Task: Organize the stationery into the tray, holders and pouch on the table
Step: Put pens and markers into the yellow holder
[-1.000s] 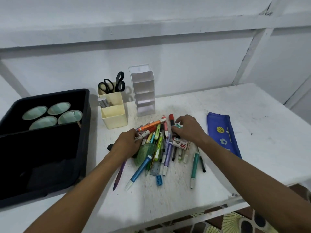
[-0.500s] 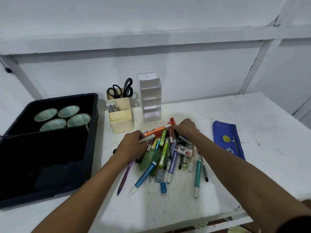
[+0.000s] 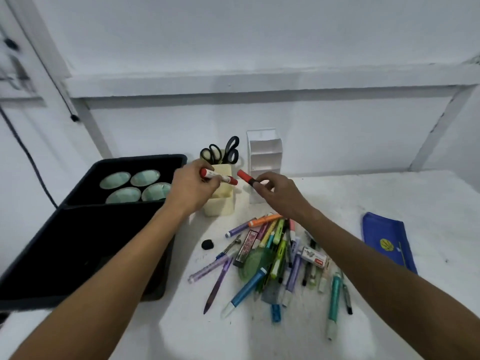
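the left hand point(image 3: 193, 189) pinches a red-capped marker point(image 3: 219, 176) lengthwise above the yellow holder point(image 3: 219, 203), nearer than the right hand point(image 3: 276, 193), which grips a red marker point(image 3: 246, 177).

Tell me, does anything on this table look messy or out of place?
Yes. A loose pile of pens and markers lies criss-crossed on the table, unsorted, with a small black lump stray beside it. The white tiered holder looks empty. Each hand, left hand and right hand, holds a red marker.
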